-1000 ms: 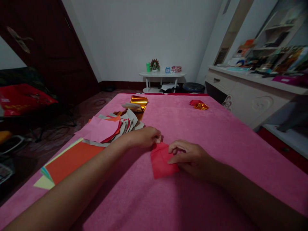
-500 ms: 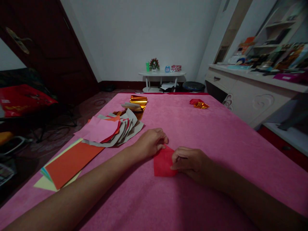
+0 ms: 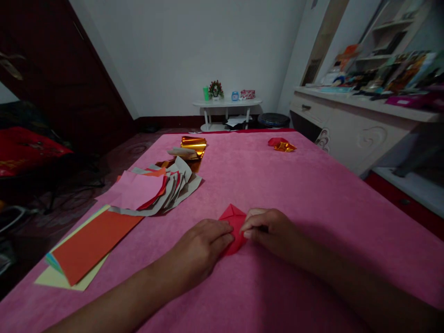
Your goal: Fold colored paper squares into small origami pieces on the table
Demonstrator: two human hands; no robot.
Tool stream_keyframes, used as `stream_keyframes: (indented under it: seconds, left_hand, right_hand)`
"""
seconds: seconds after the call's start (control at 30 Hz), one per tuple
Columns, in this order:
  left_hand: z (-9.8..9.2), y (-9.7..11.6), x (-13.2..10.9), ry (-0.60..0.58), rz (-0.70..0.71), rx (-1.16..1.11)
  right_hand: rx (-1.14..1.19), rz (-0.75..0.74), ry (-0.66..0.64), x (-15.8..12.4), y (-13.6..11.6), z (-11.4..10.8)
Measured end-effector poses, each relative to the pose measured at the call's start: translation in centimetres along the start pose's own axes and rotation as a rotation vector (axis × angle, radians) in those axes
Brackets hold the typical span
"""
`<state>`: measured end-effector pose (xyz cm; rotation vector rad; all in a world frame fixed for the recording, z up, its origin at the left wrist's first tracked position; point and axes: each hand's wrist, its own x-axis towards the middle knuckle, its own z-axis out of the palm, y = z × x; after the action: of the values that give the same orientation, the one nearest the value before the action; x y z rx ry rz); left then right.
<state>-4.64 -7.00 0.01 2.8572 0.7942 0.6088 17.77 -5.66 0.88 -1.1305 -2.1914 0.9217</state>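
A sheet of red paper [image 3: 236, 223] lies on the pink tablecloth before me, with a folded triangular point at its far end. My left hand [image 3: 208, 243] grips its left side, fingers close together on top of the paper. At the right edge, my right hand [image 3: 267, 231] has thumb and curled fingers pinched on the paper. Both hands cover the paper's sides, so its full outline is hidden. The near end looks rounded or bent.
Left of my hands lies a pile of crumpled paper pieces [image 3: 145, 189], with orange paper sheets [image 3: 97, 243] nearer. A gold foil roll [image 3: 193, 145] is behind the pile. Folded gold foil [image 3: 285, 146] and a red folded piece [image 3: 276, 141] sit at the far right.
My left hand has come nearer from the paper's far edge to its left side. The red paper now shows a pointed far end. My right hand stays at the right edge.
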Motion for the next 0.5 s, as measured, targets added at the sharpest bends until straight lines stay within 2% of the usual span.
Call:
stream_keyframes:
  seconds: [0.2, 0.5]
  left_hand:
    - [0.3, 1.2, -1.3, 0.081, -0.023, -0.048]
    - [0.2, 2.6, -1.2, 0.044, -0.082, -0.081]
  right_hand:
    - [-0.001, 0.100, 0.068, 0.1, -0.2, 0.6]
    - [-0.018, 0.220, 0.132, 0.1, -0.5, 1.1]
